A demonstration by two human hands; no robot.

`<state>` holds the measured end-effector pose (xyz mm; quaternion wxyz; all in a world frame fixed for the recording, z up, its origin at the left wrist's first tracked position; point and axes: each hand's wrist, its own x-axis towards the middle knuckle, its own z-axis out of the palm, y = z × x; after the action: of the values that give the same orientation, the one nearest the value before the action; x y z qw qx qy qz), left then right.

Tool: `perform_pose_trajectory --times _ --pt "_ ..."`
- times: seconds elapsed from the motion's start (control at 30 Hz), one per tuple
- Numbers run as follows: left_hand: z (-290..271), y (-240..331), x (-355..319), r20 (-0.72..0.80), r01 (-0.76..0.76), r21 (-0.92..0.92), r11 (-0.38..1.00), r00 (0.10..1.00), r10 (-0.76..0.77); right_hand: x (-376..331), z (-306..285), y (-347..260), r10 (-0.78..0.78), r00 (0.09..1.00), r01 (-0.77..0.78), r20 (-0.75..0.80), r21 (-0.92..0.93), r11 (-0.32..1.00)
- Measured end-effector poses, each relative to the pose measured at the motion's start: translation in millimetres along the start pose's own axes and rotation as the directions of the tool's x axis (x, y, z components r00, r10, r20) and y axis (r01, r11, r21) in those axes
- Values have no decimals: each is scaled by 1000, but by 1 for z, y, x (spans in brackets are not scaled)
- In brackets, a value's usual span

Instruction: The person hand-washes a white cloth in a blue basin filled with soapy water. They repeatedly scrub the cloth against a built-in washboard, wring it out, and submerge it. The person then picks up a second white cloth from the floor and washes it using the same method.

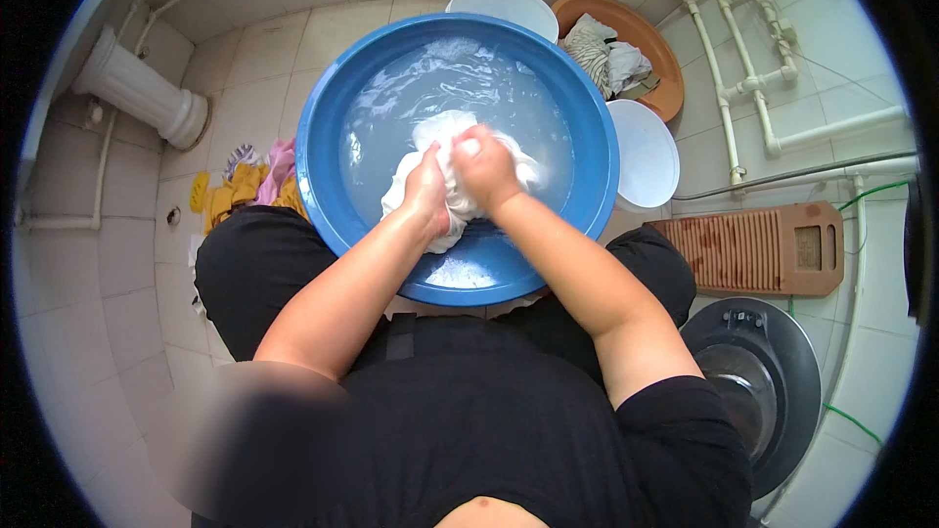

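A wet white cloth (452, 124) is bunched up in the near middle of a large blue tub (599, 137) of cloudy, sudsy water. My left hand (424, 192) grips the cloth on its left side, and folds hang down below the palm. Closed over the cloth's right side is my right hand (485, 169), a little smeared by motion, its knuckles close to the left hand's fingers. The cloth's far end spreads out beyond both hands. What kind of garment it is, if one, does not show.
Coloured clothes (245, 194) lie on the tiled floor left of the tub. Behind and right stand a white basin (504, 6), an orange basin (670, 68) holding clothes, and another white basin (646, 156). A brown washboard (734, 249) and a dark round-lidded appliance (797, 352) are at right.
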<state>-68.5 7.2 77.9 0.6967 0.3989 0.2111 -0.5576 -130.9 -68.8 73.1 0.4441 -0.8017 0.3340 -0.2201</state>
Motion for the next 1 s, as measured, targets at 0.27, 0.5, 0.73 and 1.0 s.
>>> perform_pose_trajectory --times 0.27,0.5,0.73,1.0 --pt "-9 11 -3 282 19 -41 999 959 -7 81 -65 171 785 618 -577 42 703 417" --pt "-34 11 38 164 -115 -117 986 977 134 70 -81 99 114 786 -613 607 790 15" --pt "-29 15 28 120 -185 -108 977 973 198 81 -72 71 246 778 -623 579 653 431" --pt "-25 15 26 129 -107 -153 982 983 127 90 -55 183 799 568 -618 199 744 253"
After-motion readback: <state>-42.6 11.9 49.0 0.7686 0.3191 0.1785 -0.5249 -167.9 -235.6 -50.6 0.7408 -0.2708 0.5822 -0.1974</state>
